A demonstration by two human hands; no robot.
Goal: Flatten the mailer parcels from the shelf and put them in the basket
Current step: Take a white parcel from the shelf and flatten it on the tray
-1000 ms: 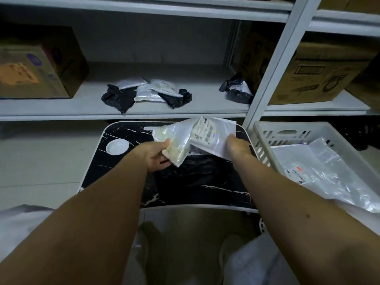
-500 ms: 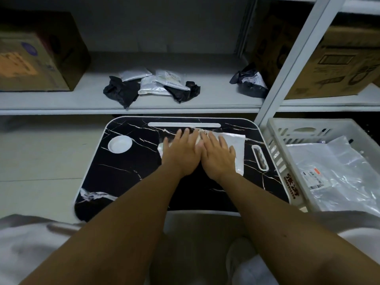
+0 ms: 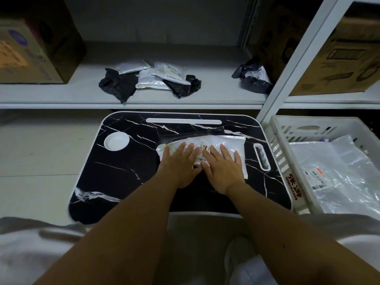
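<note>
— Where's the parcel (image 3: 230, 145)?
— On the tray (image 3: 123, 182), just left of the basket (image 3: 281, 153).
— And your hands?
— Your left hand (image 3: 178, 163) and right hand (image 3: 223, 167) lie flat, fingers straight, pressing it down.

cardboard box (image 3: 30, 48) left | cardboard box (image 3: 337, 56) right | marbled lap desk (image 3: 123, 171)

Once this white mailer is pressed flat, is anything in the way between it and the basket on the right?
Nothing visible blocks it. The white mailer lies on the lap desk under both hands, left hand and right hand. The basket sits directly beside the desk's right edge, open-topped, with a clear plastic mailer already lying inside.
</note>
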